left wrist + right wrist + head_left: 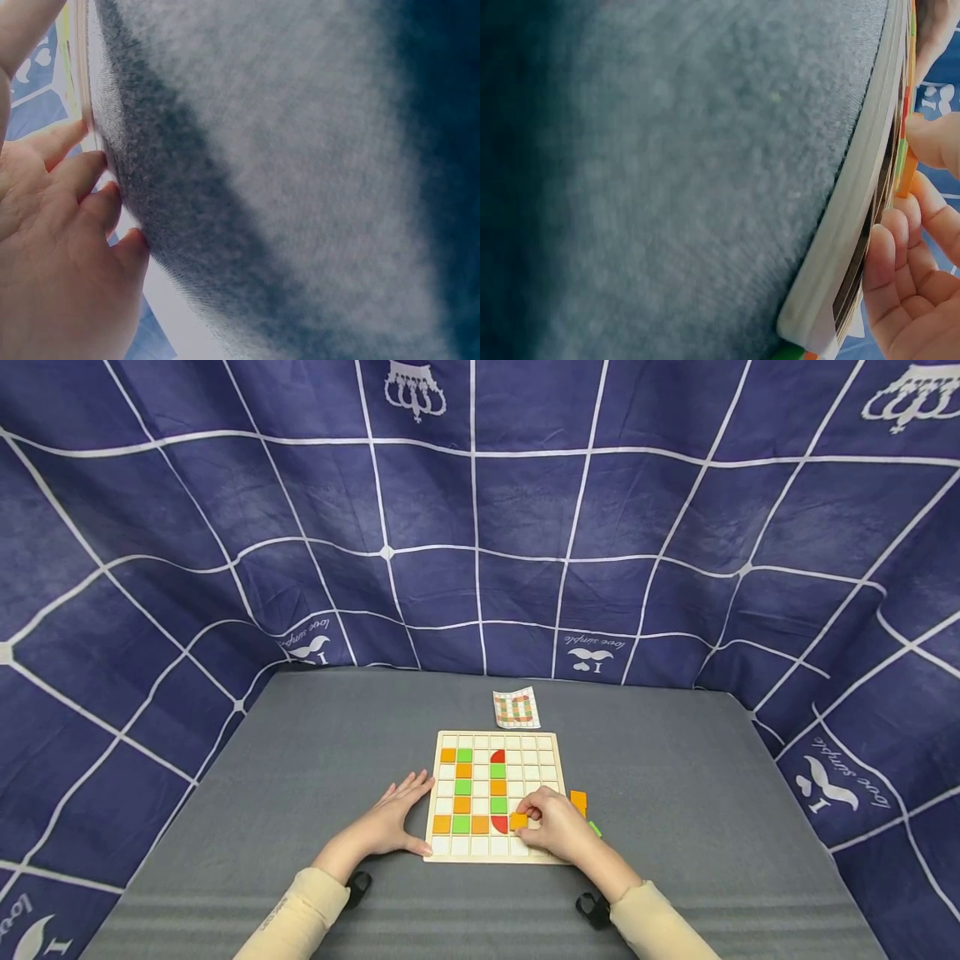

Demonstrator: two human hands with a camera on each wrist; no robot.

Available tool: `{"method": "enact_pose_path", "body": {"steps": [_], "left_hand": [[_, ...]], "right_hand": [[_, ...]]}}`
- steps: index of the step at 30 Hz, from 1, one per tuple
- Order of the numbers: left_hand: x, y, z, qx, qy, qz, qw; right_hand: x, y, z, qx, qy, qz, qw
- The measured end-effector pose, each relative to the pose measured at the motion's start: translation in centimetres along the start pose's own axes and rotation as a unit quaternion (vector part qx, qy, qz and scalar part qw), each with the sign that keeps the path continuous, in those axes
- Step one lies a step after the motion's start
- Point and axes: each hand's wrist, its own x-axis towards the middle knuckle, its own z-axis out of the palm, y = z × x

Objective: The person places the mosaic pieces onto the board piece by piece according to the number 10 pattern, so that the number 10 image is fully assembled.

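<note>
A light wooden grid board (pixel 480 846) lies on the grey surface, with orange, green and red tiles set in two columns and along a lower row. Between thumb and fingers, my right hand (pixel 558 827) pinches an orange square tile (pixel 518 821) over that row, just right of a red quarter-round tile (pixel 499 825). The right wrist view shows the same orange tile (pixel 907 174) edge-on between thumb and index finger. My left hand (pixel 386 822) rests spread at the board's left edge, thumb by the near corner. In the left wrist view its fingertips (pixel 133 244) are at the surface.
A small printed card (pixel 516 708) with a coloured grid pattern lies beyond the board's far edge. Orange tiles (pixel 578 801) and a green tile (pixel 595 829) lie right of the board, partly behind my right hand. A blue curtain (pixel 480 527) with white lines surrounds the grey table (pixel 337 718).
</note>
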Motion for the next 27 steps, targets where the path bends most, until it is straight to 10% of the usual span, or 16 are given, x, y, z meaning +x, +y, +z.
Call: {"method": "enact_pose_path", "body": {"steps": [27], "left_hand": [[-0.25, 0.39, -0.30, -0.006, -0.008, 0.005, 0.9999]], "right_hand": [[0.09, -0.07, -0.02, 0.007, -0.019, 0.012, 1.000]]}}
